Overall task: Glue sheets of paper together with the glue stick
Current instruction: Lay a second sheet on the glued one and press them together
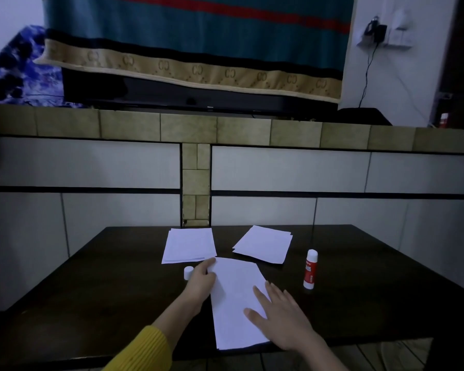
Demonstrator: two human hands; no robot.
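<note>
A white sheet of paper (235, 303) lies in the middle of the dark table (91, 303), its near end at the front edge. My left hand (200, 283) pinches the sheet's far left corner. My right hand (281, 317) rests flat on its right side with fingers spread. Two small stacks of white paper lie behind it: the left stack (189, 245) and the right stack (263, 243). The glue stick (310, 269), white with a red label, stands upright and uncapped to the right. Its white cap (188, 272) sits left of my left hand.
A tiled counter wall (196, 170) rises right behind the table. Above it a television (198, 95) is partly covered by a striped cloth. The table's front edge runs just below the sheet.
</note>
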